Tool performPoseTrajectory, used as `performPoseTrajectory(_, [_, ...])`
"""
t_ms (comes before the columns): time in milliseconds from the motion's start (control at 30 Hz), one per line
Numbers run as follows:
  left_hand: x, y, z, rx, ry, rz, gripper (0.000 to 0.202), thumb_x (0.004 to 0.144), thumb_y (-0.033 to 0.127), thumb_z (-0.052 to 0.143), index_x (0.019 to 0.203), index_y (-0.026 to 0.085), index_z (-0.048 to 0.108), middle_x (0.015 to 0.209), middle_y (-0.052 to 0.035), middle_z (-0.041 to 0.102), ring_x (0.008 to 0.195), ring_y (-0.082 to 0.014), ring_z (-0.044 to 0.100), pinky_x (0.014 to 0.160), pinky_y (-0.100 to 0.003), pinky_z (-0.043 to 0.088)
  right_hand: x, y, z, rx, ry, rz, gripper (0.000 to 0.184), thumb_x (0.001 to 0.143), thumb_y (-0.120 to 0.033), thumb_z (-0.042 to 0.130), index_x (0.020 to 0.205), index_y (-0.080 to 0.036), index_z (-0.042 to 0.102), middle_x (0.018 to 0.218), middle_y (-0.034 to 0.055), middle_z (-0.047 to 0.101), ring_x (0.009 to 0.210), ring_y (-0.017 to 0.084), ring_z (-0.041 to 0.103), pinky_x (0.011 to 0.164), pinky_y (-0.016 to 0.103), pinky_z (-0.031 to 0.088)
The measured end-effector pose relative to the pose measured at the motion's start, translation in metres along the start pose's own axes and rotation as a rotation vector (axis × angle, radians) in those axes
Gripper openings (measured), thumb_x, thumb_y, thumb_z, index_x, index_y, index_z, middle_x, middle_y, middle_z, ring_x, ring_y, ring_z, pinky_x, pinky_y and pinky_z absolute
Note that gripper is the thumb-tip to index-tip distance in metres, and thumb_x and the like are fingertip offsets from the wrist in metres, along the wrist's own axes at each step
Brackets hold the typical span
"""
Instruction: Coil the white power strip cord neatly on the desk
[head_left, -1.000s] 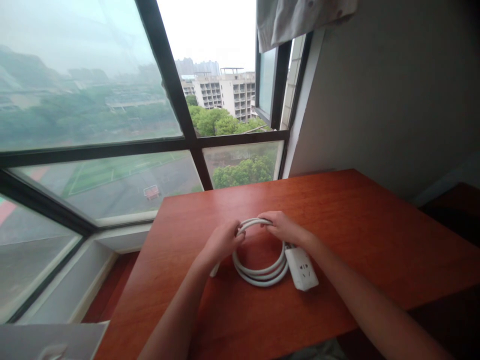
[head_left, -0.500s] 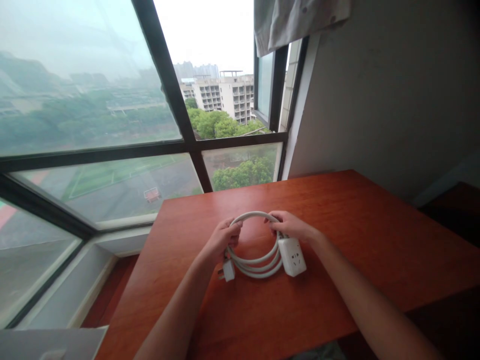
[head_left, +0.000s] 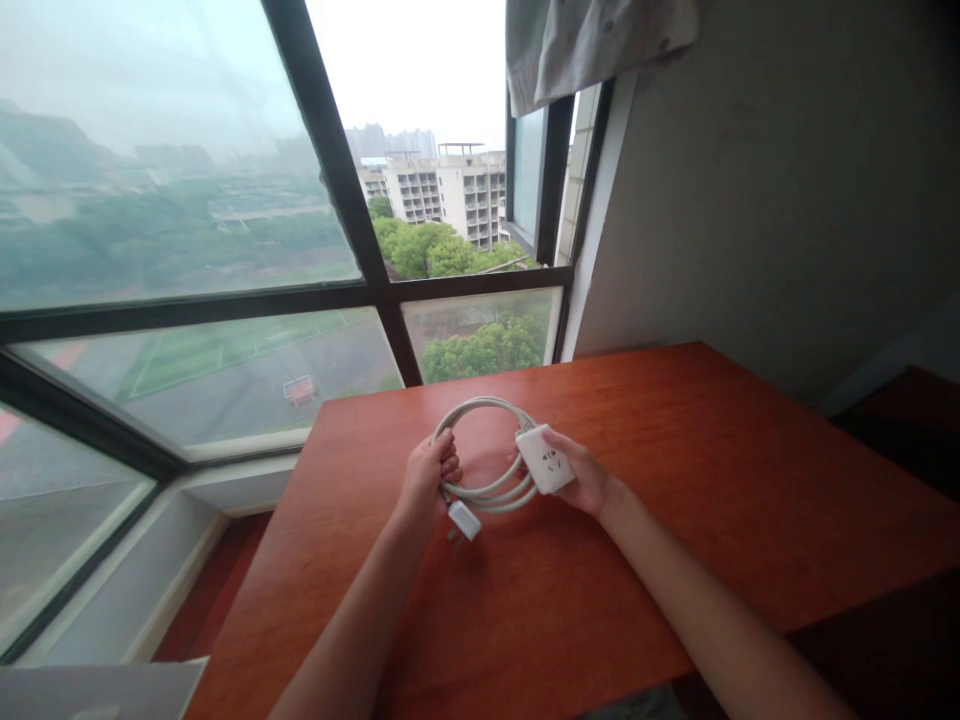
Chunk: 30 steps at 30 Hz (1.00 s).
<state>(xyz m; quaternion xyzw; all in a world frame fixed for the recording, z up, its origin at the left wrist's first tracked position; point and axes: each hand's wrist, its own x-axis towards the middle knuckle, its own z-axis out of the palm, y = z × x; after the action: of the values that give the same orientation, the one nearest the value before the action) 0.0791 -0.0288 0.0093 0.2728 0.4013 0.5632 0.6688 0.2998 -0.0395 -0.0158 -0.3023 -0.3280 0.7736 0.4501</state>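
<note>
A white extension cord hangs as a coiled cable [head_left: 487,402] between my two hands, above the table. My left hand [head_left: 429,472] is closed around the left side of the loops. Just below that hand dangles the cord's white plug [head_left: 464,520], its prongs pointing down and left. My right hand [head_left: 589,478] grips the white socket block [head_left: 546,460] from the right, thumb on its upper edge. The block's outlet face is turned toward me. Part of my right hand's fingers is hidden behind the block.
The reddish-brown wooden table [head_left: 720,480] lies under my hands. Behind and left stand windows with a dark frame [head_left: 300,297], one pane open outward. A grey cloth [head_left: 592,50] hangs at the top, and a wall [head_left: 750,200] rises to the right.
My right hand has gone from the cable's upper right side to the socket block. The block has been raised and moved left; the coil and plug have also shifted up slightly.
</note>
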Motion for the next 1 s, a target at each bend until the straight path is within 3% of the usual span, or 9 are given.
performPoseTrajectory(100, [0.000,-0.005,0.001,-0.014,0.047,0.013,0.045,0.066,0.033,0.079,0.071,0.019,0.037,0.053,0.0121,0.030,0.038,-0.0003,0.025,0.035,-0.011,0.021,0.004,0.010,0.007,0.035,0.073,-0.050,0.028,0.084,-0.034,0.065,0.105,-0.017,0.058,0.081,0.0071,0.073,0.066,0.017,0.068,0.057,0.023,0.054])
performPoseTrajectory(367, [-0.003,-0.012,0.005,0.000,0.068,0.021,0.044,0.066,0.032,0.078,0.071,0.019,0.037,0.053,0.0118,0.031,0.038,-0.0009,0.026,0.034,-0.011,0.021,0.004,0.020,0.015,0.042,0.203,-0.085,0.029,0.084,-0.037,0.064,0.105,-0.017,0.058,0.073,0.0053,0.071,0.056,0.014,0.062,0.045,0.020,0.050])
performPoseTrajectory(500, [-0.003,-0.009,0.005,-0.039,0.035,-0.018,0.047,0.063,0.033,0.082,0.069,0.019,0.038,0.053,0.0119,0.030,0.038,-0.0003,0.025,0.034,-0.011,0.020,0.005,0.022,0.015,0.022,0.222,-0.074,0.031,0.083,-0.041,0.065,0.101,-0.018,0.058,0.070,0.0028,0.067,0.056,0.014,0.061,0.043,0.020,0.047])
performPoseTrajectory(667, [-0.005,-0.007,0.008,-0.086,0.024,-0.154,0.044,0.069,0.046,0.078,0.073,0.017,0.045,0.050,0.0121,0.029,0.036,-0.0003,0.024,0.033,-0.012,0.018,0.004,0.023,0.015,-0.025,0.264,-0.115,0.033,0.078,-0.043,0.070,0.097,-0.020,0.057,0.066,-0.0042,0.056,0.051,0.010,0.051,0.040,0.018,0.043])
performPoseTrajectory(833, [-0.006,-0.008,0.010,-0.068,0.024,-0.180,0.039,0.074,0.044,0.074,0.078,0.016,0.048,0.051,0.0109,0.033,0.036,-0.0009,0.029,0.033,-0.011,0.022,0.003,0.022,0.017,-0.097,0.278,-0.131,0.040,0.075,-0.047,0.071,0.101,-0.020,0.056,0.067,-0.0048,0.053,0.052,0.010,0.049,0.040,0.018,0.042])
performPoseTrajectory(1000, [-0.005,-0.005,0.008,-0.056,-0.020,-0.152,0.040,0.071,0.039,0.078,0.075,0.016,0.046,0.054,0.0108,0.033,0.037,-0.0001,0.028,0.033,-0.011,0.020,0.003,0.020,0.017,-0.159,0.267,-0.127,0.044,0.075,-0.052,0.069,0.101,-0.020,0.055,0.069,-0.0044,0.053,0.054,0.010,0.048,0.043,0.020,0.041])
